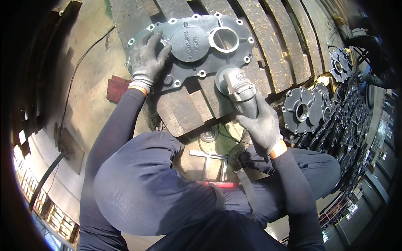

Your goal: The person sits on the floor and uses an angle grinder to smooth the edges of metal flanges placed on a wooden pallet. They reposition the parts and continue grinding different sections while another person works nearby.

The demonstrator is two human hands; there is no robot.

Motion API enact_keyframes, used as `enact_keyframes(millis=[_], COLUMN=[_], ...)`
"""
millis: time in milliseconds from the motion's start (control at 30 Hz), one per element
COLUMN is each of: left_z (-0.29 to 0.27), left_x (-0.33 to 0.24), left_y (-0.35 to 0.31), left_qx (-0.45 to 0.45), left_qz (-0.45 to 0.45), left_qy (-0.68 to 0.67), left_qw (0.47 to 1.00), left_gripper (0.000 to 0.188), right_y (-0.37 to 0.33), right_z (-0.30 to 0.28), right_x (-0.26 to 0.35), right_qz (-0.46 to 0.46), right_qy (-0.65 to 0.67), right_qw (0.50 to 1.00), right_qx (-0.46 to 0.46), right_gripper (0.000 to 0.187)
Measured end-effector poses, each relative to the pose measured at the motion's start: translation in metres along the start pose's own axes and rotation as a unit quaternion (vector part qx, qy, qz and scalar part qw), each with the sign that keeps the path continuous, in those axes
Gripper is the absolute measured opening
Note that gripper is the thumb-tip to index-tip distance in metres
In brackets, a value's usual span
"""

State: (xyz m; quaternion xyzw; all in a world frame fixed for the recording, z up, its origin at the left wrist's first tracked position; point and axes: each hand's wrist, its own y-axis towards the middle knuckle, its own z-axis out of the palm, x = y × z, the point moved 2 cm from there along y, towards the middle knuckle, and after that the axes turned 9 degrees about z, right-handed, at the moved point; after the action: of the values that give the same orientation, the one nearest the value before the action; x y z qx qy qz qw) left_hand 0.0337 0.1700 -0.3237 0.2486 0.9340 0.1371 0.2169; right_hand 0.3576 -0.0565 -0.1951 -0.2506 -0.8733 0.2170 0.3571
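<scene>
Two gloved hands: left hand (147,56) pressed flat, fingers spread, on dark grey cast cover plate (190,44) lying on slatted wooden pallet (268,42); right hand (261,125) grip wrapped around grey angle grinder (238,88) just below plate's lower edge. Stacked castings (331,113) right of plate.

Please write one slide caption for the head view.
Gloved left hand steadies a grey casting on slats while right hand holds a grinder.
</scene>
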Motion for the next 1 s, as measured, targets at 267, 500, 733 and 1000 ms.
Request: enact_keyframes(millis=[267,500,733,1000], left_z=[0.003,0.003,0.004,0.002], left_x=[0.003,0.003,0.003,0.001], left_y=[0.000,0.000,-0.002,-0.001], left_qx=[-0.003,0.001,0.006,0.006], left_qz=[0.009,0.001,-0.012,-0.002], left_qy=[0.001,-0.012,0.004,-0.004], left_qw=[1.000,1.000,1.000,1.000], left_gripper=[0.056,0.055,0.056,0.055], right_y=[0.000,-0.017,-0.009,0.002], right_z=[-0.001,-0.017,-0.009,-0.004], right_x=[-0.001,-0.001,-0.001,-0.001], right_qz=[-0.006,-0.002,0.000,-0.007], right_qy=[-0.005,0.042,0.014,-0.007], right_qw=[1.000,0.999,1.000,1.000], right_qx=[-0.010,-0.029,-0.010,-0.011], right_gripper=[0.082,0.079,0.082,0.078])
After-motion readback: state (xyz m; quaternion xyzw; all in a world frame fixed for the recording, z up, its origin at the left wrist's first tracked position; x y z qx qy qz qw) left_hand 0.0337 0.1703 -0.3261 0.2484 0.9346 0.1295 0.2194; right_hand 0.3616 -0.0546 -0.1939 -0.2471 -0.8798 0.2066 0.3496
